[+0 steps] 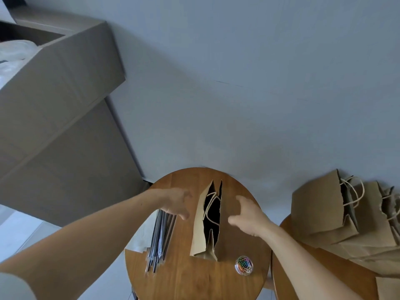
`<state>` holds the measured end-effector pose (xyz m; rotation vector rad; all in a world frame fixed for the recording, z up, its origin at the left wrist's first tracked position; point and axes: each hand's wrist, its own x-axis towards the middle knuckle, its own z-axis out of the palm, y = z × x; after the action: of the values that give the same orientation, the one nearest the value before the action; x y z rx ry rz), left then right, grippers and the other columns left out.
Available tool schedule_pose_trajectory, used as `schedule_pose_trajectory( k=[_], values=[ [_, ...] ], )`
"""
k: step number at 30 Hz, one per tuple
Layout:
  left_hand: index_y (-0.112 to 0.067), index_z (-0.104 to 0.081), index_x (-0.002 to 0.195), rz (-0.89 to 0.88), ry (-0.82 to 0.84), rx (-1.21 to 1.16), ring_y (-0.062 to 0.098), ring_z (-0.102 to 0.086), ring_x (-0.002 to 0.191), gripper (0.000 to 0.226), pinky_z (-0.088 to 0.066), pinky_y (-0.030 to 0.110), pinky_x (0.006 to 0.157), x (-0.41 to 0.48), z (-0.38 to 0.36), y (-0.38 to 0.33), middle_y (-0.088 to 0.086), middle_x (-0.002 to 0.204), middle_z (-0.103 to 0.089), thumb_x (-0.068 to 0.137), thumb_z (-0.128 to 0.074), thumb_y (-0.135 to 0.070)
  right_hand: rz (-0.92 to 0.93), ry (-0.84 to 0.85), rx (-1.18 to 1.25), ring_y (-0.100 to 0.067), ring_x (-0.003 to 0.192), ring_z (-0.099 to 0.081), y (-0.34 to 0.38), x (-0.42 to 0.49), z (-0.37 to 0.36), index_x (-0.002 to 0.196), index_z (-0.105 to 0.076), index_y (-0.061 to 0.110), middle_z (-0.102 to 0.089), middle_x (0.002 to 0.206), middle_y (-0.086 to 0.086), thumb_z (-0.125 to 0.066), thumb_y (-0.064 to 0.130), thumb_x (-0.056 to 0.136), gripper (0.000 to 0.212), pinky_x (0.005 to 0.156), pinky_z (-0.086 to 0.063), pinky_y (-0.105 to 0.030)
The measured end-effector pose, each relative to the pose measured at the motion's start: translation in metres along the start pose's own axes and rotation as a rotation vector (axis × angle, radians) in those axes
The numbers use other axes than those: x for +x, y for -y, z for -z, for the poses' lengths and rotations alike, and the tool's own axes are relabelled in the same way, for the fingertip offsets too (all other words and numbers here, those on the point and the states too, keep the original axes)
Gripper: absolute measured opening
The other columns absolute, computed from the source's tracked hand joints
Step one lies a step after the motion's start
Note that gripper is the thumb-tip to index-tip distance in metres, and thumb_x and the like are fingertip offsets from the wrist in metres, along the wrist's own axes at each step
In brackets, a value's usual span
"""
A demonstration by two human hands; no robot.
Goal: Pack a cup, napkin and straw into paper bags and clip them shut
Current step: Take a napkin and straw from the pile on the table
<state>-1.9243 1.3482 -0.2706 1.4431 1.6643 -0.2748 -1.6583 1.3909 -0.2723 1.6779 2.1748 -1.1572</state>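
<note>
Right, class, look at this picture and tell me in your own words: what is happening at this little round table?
A person stands over a round wooden table with an open paper bag upright in the middle. The left hand and right hand are on either side of the bag, both open and holding nothing. Straws lie on napkins to the left, and a tub of paper clips sits near the front. More bags are piled on a second table on the right.
</note>
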Motion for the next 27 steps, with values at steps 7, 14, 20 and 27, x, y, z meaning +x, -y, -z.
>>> schedule_pose_trajectory(
  k=[7,14,20,27],
  values=[
    [-0.017,-0.051,0.127,0.07,-0.442,0.0,0.024,-0.06,0.106,0.041,-0.048,0.035,0.083,-0.02,0.035,0.028,0.004,0.124,-0.062,0.09,-0.052,-0.033,0.263,-0.428,0.136,-0.017,0.127,-0.049,0.093,0.004,0.036,0.137,-0.051,0.018,-0.051,0.138,0.001,-0.054,0.019,0.092,0.045,0.101,-0.037,-0.028],
    [-0.016,-0.054,0.133,0.16,-0.52,-0.122,0.024,-0.056,0.12,0.043,-0.047,0.037,0.098,-0.029,0.043,0.091,0.003,0.133,-0.06,0.096,-0.051,-0.037,0.323,-0.191,0.072,-0.012,0.072,-0.062,0.188,0.035,-0.033,0.095,-0.067,0.018,-0.068,0.085,0.003,-0.049,0.022,0.094,0.019,0.06,-0.049,-0.027],
    [-0.024,-0.062,0.11,0.205,-0.414,-0.282,0.022,-0.062,0.096,0.02,-0.051,0.034,0.086,-0.007,0.021,0.153,-0.001,0.108,-0.064,0.096,-0.047,-0.027,0.01,0.085,0.091,-0.007,0.035,-0.032,0.182,0.096,-0.146,0.053,-0.036,0.018,-0.037,0.049,0.003,-0.05,0.017,0.086,0.036,0.038,-0.023,-0.022],
    [-0.025,-0.058,0.126,0.368,-0.371,-0.4,0.021,-0.061,0.103,0.033,-0.046,0.026,0.077,0.036,-0.021,0.215,-0.001,0.12,-0.063,0.094,-0.049,-0.028,-0.115,0.052,0.073,-0.013,0.04,-0.034,0.162,0.16,-0.231,0.051,-0.033,0.019,-0.036,0.047,0.004,-0.054,0.027,0.091,0.047,0.048,-0.032,-0.025]
  ],
)
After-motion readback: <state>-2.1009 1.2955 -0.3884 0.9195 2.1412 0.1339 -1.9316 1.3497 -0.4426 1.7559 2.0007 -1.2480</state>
